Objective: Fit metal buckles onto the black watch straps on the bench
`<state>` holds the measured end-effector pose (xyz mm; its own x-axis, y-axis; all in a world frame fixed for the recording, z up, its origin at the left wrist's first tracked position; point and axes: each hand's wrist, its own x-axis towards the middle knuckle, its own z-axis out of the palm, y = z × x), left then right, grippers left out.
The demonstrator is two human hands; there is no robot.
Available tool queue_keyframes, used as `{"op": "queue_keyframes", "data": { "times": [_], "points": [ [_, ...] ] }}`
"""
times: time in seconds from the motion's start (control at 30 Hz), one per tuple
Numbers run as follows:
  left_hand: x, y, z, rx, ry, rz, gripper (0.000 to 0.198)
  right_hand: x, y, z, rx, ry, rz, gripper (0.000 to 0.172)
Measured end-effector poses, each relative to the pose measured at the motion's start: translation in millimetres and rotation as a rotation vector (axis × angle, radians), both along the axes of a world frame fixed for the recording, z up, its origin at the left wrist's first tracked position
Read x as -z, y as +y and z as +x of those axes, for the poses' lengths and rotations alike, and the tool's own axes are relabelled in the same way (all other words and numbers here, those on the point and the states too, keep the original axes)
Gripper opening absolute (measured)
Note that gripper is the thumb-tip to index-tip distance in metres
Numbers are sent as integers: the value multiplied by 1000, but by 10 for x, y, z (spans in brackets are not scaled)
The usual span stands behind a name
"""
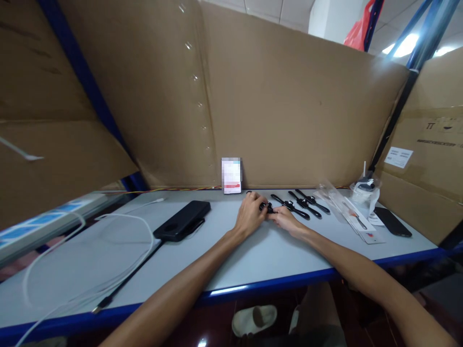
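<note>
Past the flat grey surface's (260,262) centre, the bare right hand (287,221) and left hand (251,212) meet, fingers closed on a partly hidden black tool (267,207); rightward lie three black two-handled tools (303,203); a lit phone (232,176) stands by the far edge.

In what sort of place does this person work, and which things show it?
It looks like a makeshift work area, perhaps in a storeroom or workshop: a grey table with a blue edge, a large cardboard sheet behind it, and three black tools near the right hand.
</note>
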<state>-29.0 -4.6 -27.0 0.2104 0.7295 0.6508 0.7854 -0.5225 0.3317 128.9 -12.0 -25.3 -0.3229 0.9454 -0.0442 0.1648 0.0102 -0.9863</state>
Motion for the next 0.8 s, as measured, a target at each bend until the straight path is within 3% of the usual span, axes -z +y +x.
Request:
{"op": "queue_keyframes", "data": {
  "times": [0.13,0.3,0.47,0.63,0.8],
  "points": [
    [-3,-15,-1,85,11,30,33,-7,-8,-9,7,-6,1,21],
    [-1,-24,17,-12,-49,64,13,2,6,-10,15,-9,-2,22],
    [18,3,4,-13,5,29,8,10,15,-6,14,-11,5,20],
    [3,7,-13,70,23,50,32,21,22,-6,1,-19,20,20],
    [-9,-18,12,-37,-30,61,12,23,21,-5,1,-4,16,24]
  ]
}}
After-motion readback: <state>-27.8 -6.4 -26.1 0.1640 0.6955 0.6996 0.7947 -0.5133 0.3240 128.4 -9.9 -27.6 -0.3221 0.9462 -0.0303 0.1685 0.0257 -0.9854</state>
